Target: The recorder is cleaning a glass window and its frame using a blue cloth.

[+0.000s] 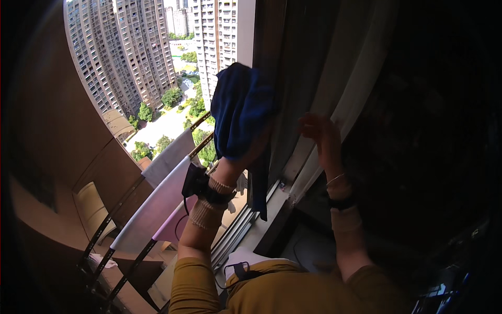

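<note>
A blue cloth (241, 110) covers most of my left hand (253, 151), which is raised at the edge of a dark window frame (268, 35). One darker strip of fabric (259, 192) hangs below that hand towards the window track (239, 227). Shadow hides my left fingers and the exact contact between cloth and frame. To the right, my right hand (319, 131) is lifted with bent fingers, and nothing shows in it. It is close to a pale vertical edge (353, 90), perhaps a curtain or frame; touching or apart, I cannot tell.
Outside the window, dark drying rails (133, 257) carry a whitish cloth (153, 208), a grey cloth (170, 157) and a pink cloth (172, 227). High-rise buildings (125, 51) and trees (170, 96) stand far below. A pale sill (270, 208) runs beside the track. The right side is very dark.
</note>
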### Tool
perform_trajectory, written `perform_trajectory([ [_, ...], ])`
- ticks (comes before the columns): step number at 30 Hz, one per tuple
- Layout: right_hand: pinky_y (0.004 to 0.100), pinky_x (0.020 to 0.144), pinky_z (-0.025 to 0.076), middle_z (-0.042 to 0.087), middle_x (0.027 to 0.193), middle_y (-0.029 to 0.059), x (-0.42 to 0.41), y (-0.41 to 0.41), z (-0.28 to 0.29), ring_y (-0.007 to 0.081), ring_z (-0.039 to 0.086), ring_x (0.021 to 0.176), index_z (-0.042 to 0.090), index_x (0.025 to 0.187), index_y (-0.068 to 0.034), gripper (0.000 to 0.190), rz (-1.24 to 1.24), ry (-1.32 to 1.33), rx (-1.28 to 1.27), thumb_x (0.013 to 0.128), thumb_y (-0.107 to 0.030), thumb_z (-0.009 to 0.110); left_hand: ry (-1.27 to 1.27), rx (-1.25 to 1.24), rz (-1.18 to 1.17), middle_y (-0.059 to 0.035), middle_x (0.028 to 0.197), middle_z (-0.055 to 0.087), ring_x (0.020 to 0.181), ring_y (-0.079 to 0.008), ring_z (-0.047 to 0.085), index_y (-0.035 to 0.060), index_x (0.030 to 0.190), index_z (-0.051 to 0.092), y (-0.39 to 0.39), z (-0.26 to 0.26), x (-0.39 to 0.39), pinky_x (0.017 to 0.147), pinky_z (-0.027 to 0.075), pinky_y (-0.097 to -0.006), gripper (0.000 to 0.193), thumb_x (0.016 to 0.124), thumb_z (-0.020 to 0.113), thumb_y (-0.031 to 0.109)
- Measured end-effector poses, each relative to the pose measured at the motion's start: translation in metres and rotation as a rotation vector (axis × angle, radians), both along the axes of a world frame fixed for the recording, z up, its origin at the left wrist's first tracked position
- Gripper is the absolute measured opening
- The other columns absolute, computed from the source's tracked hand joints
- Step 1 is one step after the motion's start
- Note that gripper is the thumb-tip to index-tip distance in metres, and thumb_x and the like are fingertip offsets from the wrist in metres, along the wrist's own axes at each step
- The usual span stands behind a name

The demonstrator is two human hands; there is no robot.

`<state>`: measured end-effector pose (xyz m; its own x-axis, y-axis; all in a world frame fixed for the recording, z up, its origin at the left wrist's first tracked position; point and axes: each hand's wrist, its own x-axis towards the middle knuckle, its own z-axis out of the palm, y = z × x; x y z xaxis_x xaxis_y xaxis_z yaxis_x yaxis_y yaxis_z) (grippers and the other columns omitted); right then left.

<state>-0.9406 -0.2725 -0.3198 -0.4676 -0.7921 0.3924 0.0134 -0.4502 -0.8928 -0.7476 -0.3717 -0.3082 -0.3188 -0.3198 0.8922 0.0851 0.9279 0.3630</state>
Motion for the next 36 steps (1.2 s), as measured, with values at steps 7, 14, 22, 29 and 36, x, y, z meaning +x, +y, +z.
perform_trajectory([
  [7,0.0300,0.064,0.050,0.066,0.083,0.0122,-0.008,0.022,-0.053,0.0195,0.063,0.067,0.059,0.103,0.002,0.050,-0.013,-0.025,0.198,0.095,-0.044,0.042,-0.273,-0.884,1.148,-0.0151,0.116,0.057,0.108,-0.0300,0.053,0.0083,0.124,0.054,-0.038,-0.070,-0.076,0.092,0.043,-0.0427,0.037,0.088,0.046,0.017],
  [14,0.0262,0.063,0.049,0.065,0.081,0.0105,-0.007,0.038,-0.081,0.0157,0.063,0.065,0.060,0.100,0.000,0.051,-0.017,0.027,0.316,0.095,-0.047,0.041,-0.241,0.094,0.557,-0.0201,0.095,0.056,0.092,-0.0354,0.053,0.0001,0.102,0.057,0.007,-0.211,-0.067,0.084,0.040,-0.0446,0.025,0.091,0.049,0.021],
  [22,0.0246,0.060,0.049,0.066,0.080,0.0082,0.016,0.008,-0.046,0.0152,0.063,0.063,0.060,0.098,-0.001,0.039,-0.005,0.103,0.249,0.098,-0.034,0.039,0.219,0.430,0.158,-0.0210,0.091,0.059,0.089,-0.0337,0.056,-0.0057,0.097,0.058,-0.047,0.033,-0.046,0.083,0.042,-0.0369,0.036,0.092,0.049,0.029],
  [29,0.0246,0.062,0.049,0.065,0.085,0.0069,0.040,-0.010,-0.005,0.0118,0.061,0.068,0.061,0.099,-0.001,0.029,-0.009,0.266,0.029,0.097,-0.023,0.041,0.120,0.578,-0.132,-0.0127,0.110,0.055,0.107,-0.0189,0.047,-0.0069,0.113,0.053,-0.079,0.072,-0.033,0.093,0.036,-0.0297,0.061,0.087,0.057,0.048],
  [36,0.0243,0.063,0.049,0.064,0.087,0.0056,0.071,-0.042,-0.028,0.0097,0.060,0.069,0.061,0.100,-0.002,0.022,0.072,0.287,0.003,0.095,-0.019,0.047,0.333,0.849,-0.257,-0.0075,0.101,0.057,0.093,-0.0161,0.052,-0.0024,0.108,0.057,-0.069,0.044,-0.042,0.083,0.041,-0.0289,0.042,0.085,0.062,0.032],
])
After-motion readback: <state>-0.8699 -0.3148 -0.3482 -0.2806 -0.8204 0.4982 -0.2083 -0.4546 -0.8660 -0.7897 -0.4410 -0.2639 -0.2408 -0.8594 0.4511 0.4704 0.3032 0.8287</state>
